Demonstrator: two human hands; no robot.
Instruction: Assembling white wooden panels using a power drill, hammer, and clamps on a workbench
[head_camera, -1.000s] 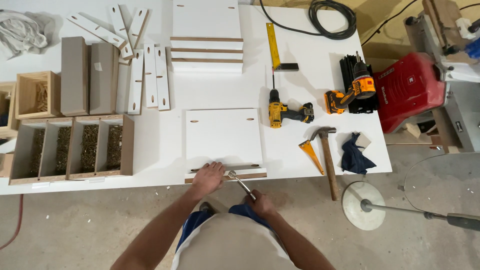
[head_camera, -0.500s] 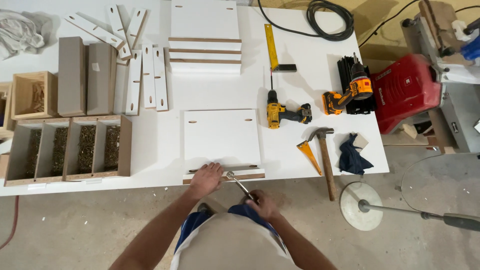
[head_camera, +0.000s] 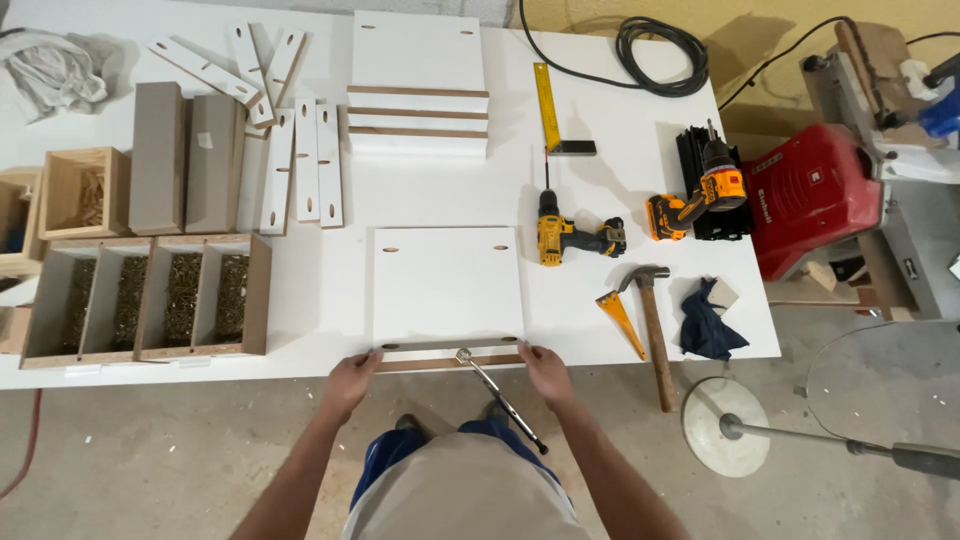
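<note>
A narrow white board with brown edges (head_camera: 450, 354) stands on its long edge at the near rim of the white table (head_camera: 590, 310). My left hand (head_camera: 352, 376) holds its left end and my right hand (head_camera: 543, 370) holds its right end. A metal clamp bar (head_camera: 500, 399) juts from the board's middle towards me, past the table's rim. Just behind the board lies a flat white square panel (head_camera: 447, 282) with two slots near its far edge.
Wooden compartment boxes (head_camera: 150, 298) sit at the left. Slotted white strips (head_camera: 300, 160) and stacked white panels (head_camera: 418, 95) lie further back. Two yellow drills (head_camera: 575, 238), a hammer (head_camera: 652, 325), a yellow square (head_camera: 548, 105) and a dark cloth (head_camera: 708, 325) are at the right. A red machine (head_camera: 808, 205) stands beyond the table's edge.
My hands have moved apart, from the clamp at the board's middle out to its two ends. The clamp bar is no longer gripped.
</note>
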